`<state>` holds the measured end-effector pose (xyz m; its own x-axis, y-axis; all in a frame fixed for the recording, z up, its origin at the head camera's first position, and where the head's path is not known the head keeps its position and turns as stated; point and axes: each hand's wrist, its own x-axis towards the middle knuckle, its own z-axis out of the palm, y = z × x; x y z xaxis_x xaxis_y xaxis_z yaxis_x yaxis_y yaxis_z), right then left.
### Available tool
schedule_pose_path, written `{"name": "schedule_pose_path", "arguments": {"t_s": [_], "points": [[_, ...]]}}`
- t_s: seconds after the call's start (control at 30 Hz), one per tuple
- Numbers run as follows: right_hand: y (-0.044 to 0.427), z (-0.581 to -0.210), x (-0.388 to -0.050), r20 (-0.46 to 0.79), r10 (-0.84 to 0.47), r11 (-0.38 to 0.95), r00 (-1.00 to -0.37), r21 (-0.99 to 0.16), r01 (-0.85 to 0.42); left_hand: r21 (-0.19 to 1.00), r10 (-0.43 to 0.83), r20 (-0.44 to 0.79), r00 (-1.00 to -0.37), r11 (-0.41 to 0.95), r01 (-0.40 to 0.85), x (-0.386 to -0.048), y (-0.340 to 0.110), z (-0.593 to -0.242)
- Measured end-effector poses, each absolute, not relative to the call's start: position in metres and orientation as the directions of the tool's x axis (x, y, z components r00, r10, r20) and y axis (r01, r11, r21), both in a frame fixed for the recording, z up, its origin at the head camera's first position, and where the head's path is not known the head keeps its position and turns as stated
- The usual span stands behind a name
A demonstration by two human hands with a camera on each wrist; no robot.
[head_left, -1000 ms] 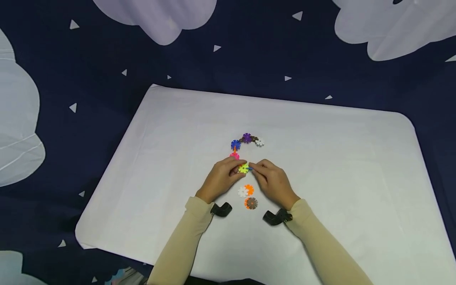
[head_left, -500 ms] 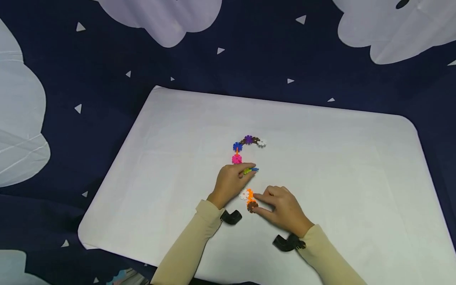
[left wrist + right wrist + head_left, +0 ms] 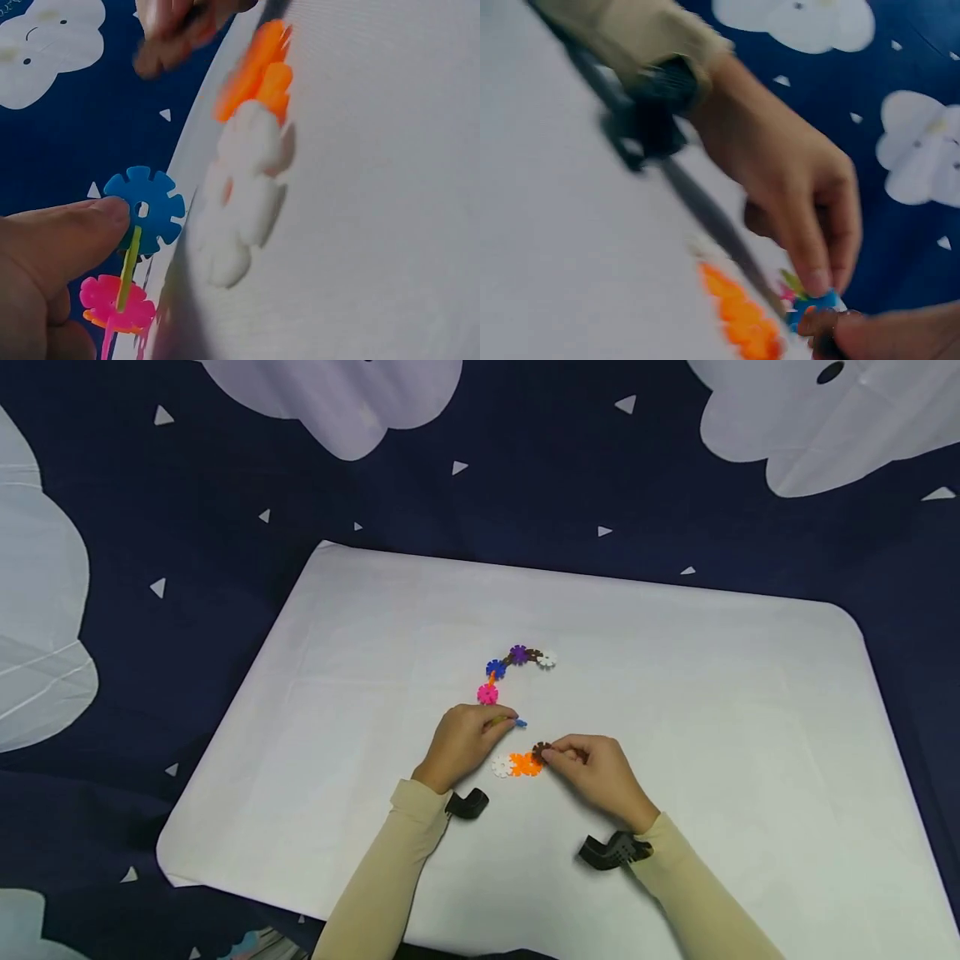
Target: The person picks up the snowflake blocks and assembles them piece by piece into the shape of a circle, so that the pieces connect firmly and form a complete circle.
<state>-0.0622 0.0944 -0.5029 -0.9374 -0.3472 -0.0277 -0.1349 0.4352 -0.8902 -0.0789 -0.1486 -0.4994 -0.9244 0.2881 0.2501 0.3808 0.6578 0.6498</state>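
Observation:
Interlocking snowflake discs are joined in a curved chain. In the head view it runs from a white disc [image 3: 547, 660] past a purple disc [image 3: 519, 654] and a blue disc [image 3: 496, 669] to a pink disc [image 3: 487, 694]. My left hand [image 3: 454, 745] pinches the near end, where a second blue disc [image 3: 159, 196] slots into a yellow-green disc [image 3: 129, 262] seen edge-on. My right hand [image 3: 603, 777] pinches a brown disc [image 3: 541, 752] between thumb and fingers, apart from the chain. In the left wrist view that brown disc is blurred.
Loose orange discs [image 3: 525, 765] and a white disc [image 3: 501, 767] lie overlapping on the white tabletop [image 3: 712, 735], just below the hands. Black wrist cameras [image 3: 617, 851] hang under both wrists. Dark blue cloth with clouds [image 3: 333, 393] surrounds the table.
My right hand has left the blue disc, dropped to the loose pieces and picked up the brown disc, now raised toward the left hand. The left hand keeps hold of the chain's end.

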Motion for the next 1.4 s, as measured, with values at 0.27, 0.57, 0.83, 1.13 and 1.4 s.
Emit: {"name": "schedule_pose_path", "arguments": {"t_s": [0.27, 0.57, 0.83, 1.13, 1.4], "points": [[0.088, -0.494, -0.102, -0.424, -0.344, 0.296, -0.838, -0.896, 0.332, 0.670, 0.274, 0.277, -0.921, 0.632, 0.389, -0.080, -0.148, -0.503], [0.082, -0.489, -0.112, -0.469, -0.359, 0.291, -0.807, -0.878, 0.381, 0.680, 0.239, 0.403, -0.884, 0.568, 0.464, -0.081, -0.139, -0.513], [0.067, -0.490, -0.105, -0.493, -0.292, 0.167, -0.820, -0.870, 0.464, 0.727, 0.124, 0.478, -0.869, 0.500, 0.471, -0.081, -0.132, -0.522], [0.082, -0.500, -0.088, -0.203, -0.252, 0.473, -0.946, -0.879, 0.062, 0.765, 0.143, 0.334, -0.932, 0.537, 0.357, -0.081, -0.140, -0.517], [0.086, -0.500, -0.045, 0.060, -0.479, 0.683, -0.876, -0.601, -0.415, 0.684, 0.206, 0.213, -0.955, 0.667, 0.296, -0.076, -0.170, -0.497]]}}
